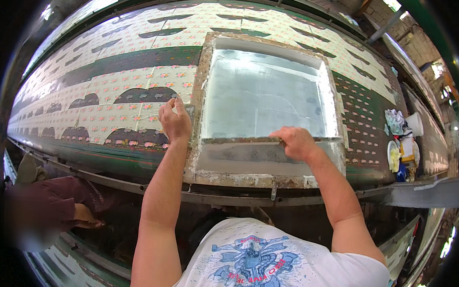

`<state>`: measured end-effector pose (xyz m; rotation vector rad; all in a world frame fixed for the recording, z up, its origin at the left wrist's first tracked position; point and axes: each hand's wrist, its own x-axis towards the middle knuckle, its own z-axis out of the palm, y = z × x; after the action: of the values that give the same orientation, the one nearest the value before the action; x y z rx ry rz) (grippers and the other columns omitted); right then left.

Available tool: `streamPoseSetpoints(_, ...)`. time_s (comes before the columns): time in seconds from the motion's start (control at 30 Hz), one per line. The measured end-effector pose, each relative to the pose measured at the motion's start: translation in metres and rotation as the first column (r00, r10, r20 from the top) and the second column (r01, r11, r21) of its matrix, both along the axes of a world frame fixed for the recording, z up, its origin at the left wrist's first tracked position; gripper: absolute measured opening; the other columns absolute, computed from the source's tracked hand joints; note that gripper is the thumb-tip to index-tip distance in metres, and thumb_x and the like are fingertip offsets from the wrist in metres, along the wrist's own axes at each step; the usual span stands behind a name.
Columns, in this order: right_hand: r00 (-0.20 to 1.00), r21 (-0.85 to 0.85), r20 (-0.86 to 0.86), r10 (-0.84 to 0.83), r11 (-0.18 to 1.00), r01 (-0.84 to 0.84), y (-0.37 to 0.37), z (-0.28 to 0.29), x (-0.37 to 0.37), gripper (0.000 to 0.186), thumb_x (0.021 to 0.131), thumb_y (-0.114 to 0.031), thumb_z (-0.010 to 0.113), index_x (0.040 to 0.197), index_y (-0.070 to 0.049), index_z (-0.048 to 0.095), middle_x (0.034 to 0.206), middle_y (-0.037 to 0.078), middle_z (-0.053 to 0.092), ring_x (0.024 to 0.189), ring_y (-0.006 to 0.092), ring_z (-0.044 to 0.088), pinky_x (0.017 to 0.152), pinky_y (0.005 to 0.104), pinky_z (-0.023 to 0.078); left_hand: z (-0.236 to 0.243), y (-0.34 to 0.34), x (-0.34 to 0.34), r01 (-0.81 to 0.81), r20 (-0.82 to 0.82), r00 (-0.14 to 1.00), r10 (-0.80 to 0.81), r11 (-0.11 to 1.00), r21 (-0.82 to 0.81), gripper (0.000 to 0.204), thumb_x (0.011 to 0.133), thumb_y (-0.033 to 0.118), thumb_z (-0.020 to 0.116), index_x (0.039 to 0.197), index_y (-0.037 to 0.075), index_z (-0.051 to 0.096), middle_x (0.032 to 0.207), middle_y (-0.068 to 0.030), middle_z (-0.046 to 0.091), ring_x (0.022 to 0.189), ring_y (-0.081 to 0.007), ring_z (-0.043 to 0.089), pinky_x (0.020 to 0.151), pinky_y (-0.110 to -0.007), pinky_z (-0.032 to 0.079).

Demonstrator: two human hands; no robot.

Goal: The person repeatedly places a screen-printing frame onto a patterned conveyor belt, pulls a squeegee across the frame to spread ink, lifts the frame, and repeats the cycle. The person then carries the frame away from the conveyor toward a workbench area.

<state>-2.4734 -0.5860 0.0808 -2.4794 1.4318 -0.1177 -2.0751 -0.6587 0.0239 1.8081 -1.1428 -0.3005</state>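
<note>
A wide screen-printing frame (194,157) with crusted, paint-smeared edges lies on a long printing table. Across its lower part runs a straight squeegee (229,140). My right hand (295,143) is closed on the squeegee toward its right end, the index finger stretched along it. Just outside the frame's left side, my left hand (175,120) hovers over or rests on printed fabric pieces (140,107); I cannot tell which. Its fingers are loosely bent and apart, with nothing visible in them. The pale cloth carries small pink flowers and has dark scalloped gaps between pieces.
At the table's right end stand a white bucket (415,123), crumpled rags (394,120) and a container with yellow stuff (394,155). A metal rail (227,198) runs along the near edge. Another person in a dark maroon garment (60,201) is at lower left.
</note>
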Motion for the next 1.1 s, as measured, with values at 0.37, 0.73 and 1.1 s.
streamPoseSetpoints(0.37, 0.991, -0.184, 0.109, -0.079, 0.978, 0.098, 0.141, 0.001, 0.038, 0.046, 0.083, 0.001, 0.061, 0.122, -0.016, 0.080, 0.105, 0.011, 0.078, 0.100, 0.0362, 0.075, 0.091, 0.0491, 0.058, 0.007, 0.027, 0.011, 0.026, 0.118, 0.993, -0.022, 0.999, -0.037, 0.049, 0.109, 0.043, 0.059, 0.129, 0.000, 0.073, 0.133, -0.0232, 0.069, 0.133, -0.0410, 0.057, 0.118, -0.051, 0.042)
streamPoseSetpoints(0.73, 0.980, -0.234, 0.168, -0.107, 0.961, 0.145, 0.137, 0.006, 0.004, 0.041, 0.086, -0.003, 0.065, 0.120, -0.017, 0.082, 0.109, 0.011, 0.082, 0.101, 0.0361, 0.077, 0.088, 0.0497, 0.060, 0.028, 0.030, 0.001, 0.047, 0.081, 0.996, -0.048, 0.999, 0.011, 0.050, 0.110, 0.041, 0.057, 0.134, 0.000, 0.071, 0.135, -0.0240, 0.068, 0.136, -0.0418, 0.055, 0.120, -0.052, 0.040)
streamPoseSetpoints(1.1, 0.988, 0.109, 0.046, -0.144, 0.984, 0.138, 0.009, 0.054, -0.050, 0.037, 0.091, -0.015, 0.070, 0.126, -0.023, 0.080, 0.108, 0.012, 0.082, 0.103, 0.0368, 0.076, 0.088, 0.0515, 0.060, 0.027, 0.000, -0.022, -0.024, 0.034, 0.999, 0.026, 0.999, -0.039, 0.050, 0.110, 0.039, 0.058, 0.134, -0.003, 0.070, 0.137, -0.0233, 0.065, 0.137, -0.0403, 0.054, 0.118, -0.050, 0.041)
